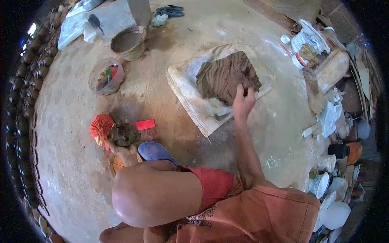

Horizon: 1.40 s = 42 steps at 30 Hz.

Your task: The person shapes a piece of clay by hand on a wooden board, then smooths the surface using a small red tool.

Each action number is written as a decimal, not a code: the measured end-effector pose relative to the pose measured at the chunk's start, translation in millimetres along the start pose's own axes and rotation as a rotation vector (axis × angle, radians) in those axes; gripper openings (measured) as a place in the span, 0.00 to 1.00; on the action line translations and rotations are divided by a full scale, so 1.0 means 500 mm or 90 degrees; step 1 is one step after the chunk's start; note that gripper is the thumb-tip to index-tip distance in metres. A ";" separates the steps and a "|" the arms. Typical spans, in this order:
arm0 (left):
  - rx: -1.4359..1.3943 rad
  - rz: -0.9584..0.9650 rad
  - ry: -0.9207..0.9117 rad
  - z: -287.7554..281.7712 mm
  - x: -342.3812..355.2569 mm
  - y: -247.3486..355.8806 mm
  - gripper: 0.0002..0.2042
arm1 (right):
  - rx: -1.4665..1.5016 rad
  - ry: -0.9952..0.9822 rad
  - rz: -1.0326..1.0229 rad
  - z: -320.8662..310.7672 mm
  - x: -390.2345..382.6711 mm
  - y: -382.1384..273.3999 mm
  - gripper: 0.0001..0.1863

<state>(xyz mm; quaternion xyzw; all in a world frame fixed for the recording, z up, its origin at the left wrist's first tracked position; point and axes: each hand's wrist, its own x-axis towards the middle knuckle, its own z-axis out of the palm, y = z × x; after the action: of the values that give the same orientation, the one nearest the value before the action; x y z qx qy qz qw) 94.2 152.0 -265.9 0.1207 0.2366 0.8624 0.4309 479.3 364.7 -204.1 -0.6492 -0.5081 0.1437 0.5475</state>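
Note:
My right hand reaches to a large dark clay mass, fingers curled into its lower right part. The clay lies on a pale, stained sack. At lower left, my left hand grips the underside of a red cloth-wrapped ball, partly hidden by it. Beside the ball is a smaller dark clay lump, with a red rectangle to its right. A round orange-brown board shows partly behind my bent knee.
A bucket of murky water, a clear tub with coloured items and sandals lie toward the back. Rows of dark pots line the left edge. Containers, bags and boards crowd the right. A blue sandal is beside my knee.

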 end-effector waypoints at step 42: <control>-0.058 0.170 0.052 0.009 -0.107 0.128 0.43 | -0.645 -0.556 -0.381 0.354 -0.026 0.213 0.10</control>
<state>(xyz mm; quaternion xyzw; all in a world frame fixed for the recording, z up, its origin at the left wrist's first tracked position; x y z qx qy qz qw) 84.1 77.7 -229.4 0.0965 0.1964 0.9262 0.3071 395.5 466.3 -364.0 -0.5396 -0.8398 -0.0184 -0.0564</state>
